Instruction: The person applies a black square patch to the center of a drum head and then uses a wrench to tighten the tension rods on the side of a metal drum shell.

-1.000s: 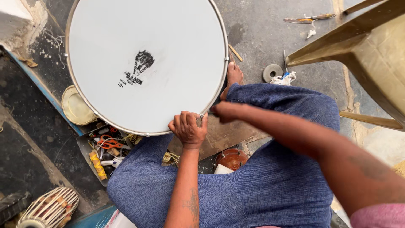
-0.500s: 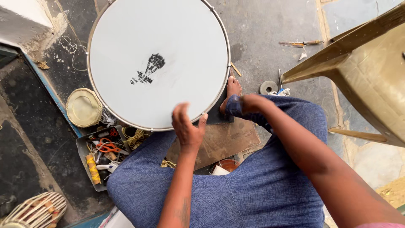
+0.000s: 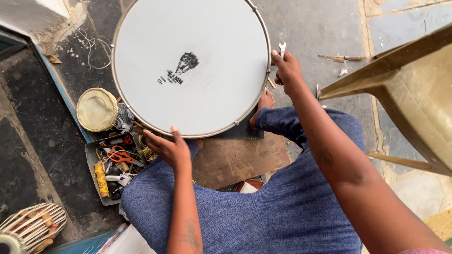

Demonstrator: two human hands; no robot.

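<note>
The big round drum, its white head ringed by a metal hoop with a dark print at centre, lies on the floor before my knees. My left hand rests spread on its near rim. My right hand grips a small spanner at the far-right rim.

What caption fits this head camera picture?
Right hand holds a small wrench at a big white drum's rim; left hand steadies it.
</note>
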